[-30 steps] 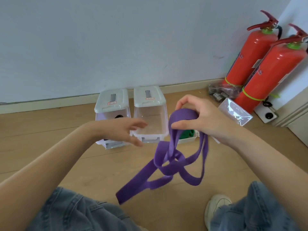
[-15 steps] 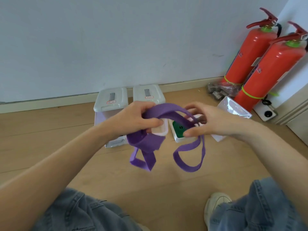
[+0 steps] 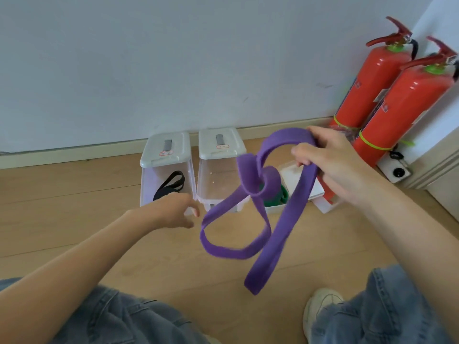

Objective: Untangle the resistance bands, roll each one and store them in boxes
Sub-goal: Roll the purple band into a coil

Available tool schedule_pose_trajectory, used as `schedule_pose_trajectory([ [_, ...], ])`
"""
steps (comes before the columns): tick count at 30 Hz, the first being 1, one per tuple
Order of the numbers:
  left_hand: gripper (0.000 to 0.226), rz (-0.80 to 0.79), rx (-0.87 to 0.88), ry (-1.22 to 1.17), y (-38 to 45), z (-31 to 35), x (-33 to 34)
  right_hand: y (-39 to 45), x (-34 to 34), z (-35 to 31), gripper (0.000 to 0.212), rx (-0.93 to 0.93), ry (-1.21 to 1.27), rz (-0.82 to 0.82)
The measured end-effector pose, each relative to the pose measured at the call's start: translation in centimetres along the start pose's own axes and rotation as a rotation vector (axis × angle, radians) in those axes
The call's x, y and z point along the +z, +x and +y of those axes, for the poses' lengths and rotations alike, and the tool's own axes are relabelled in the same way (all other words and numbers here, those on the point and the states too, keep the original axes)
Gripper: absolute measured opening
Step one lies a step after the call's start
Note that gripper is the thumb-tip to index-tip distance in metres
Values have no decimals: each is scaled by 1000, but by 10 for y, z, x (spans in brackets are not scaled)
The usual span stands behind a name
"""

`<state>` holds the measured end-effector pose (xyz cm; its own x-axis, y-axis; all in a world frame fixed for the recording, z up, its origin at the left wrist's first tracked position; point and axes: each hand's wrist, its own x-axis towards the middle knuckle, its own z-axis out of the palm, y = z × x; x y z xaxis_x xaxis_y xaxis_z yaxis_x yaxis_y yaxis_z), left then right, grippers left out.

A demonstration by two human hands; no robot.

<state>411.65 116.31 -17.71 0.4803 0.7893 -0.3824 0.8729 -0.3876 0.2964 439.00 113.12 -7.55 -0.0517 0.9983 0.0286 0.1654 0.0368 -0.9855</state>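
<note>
Purple band [image 3: 250, 194] hangs knotted from my right hand [image 3: 330, 165], gripped at 2 o'clock so loops drop free; left hand [image 3: 173, 212] loose, empty

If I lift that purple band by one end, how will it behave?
Probably floppy: the purple band droops in loose loops from the right hand. It likely stays tangled, since a knot shows partway down. It seems light, held by a few fingers.

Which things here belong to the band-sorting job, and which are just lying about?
Job:
- purple band, knotted, held by right hand
- left hand, holding nothing
- black band in left box
- middle box
- green band

Lying about:
- two fire extinguishers
- wall socket
</note>
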Motion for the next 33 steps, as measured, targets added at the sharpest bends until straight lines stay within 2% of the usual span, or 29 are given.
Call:
schedule_pose_trajectory([
  [2, 39, 86, 34, -146, 2, 3, -8, -3, 6, 0, 17, -3, -167, -114],
  [4, 49, 163, 113, -459, 2, 23, -24, -6, 14, 0, 16, 2, -265, -222],
  [6, 58, 63, 232, -862, -2, 49, -36, -7, 19, -2, 13, -3, -334, -294],
  [8, 55, -56, 318, -1049, -3, 70, -36, -8, 20, -4, 10, -16, -346, -325],
  [10, 51, 15, 312, -922, 0, 77, -30, -9, 18, -3, 14, -17, -254, -298],
  [12, 60, 152, 303, -505, 4, 69, -21, -9, 13, -1, 19, -21, -160, -191],
  [14, 61, 157, 195, -238, 6, 51, -9, -6, 3, 0, 21, -8, 39, -88],
  [15, 55, 106, 89, -266, 6, 41, -4, -5, -1, 0, 19, -5, 151, -61],
  [17, 48, 23, -47, -576, 1, 29, -1, -1, -6, -1, 11, -11, 255, -59],
  [18, 50, 20, -50, -724, -1, 27, -2, -1, -6, 0, 9, -3, 246, -85],
  [20, 62, 55, 14, -820, 0, 31, -8, -2, 0, 3, 12, 41, 234, -186],
  [22, 75, 70, 142, -794, 0, 43, -14, -5, 10, 5, 14, 60, 229, -295],
  [24, 78, 35, 256, -767, 0, 56, -16, -6, 16, 3, 20, 59, 215, -355],
  [27, 71, -89, 312, -881, 0, 65, -16, -6, 13, 1, 20, 41, 235, -302],
  [30, 58, -171, 226, -1044, -3, 58, -23, -5, 2, 7, 16, 22, 251, -178],
  [33, 40, -276, 136, -1351, -2, 41, -33, -6, -6, 15, 19, 39, 195, -183],
])
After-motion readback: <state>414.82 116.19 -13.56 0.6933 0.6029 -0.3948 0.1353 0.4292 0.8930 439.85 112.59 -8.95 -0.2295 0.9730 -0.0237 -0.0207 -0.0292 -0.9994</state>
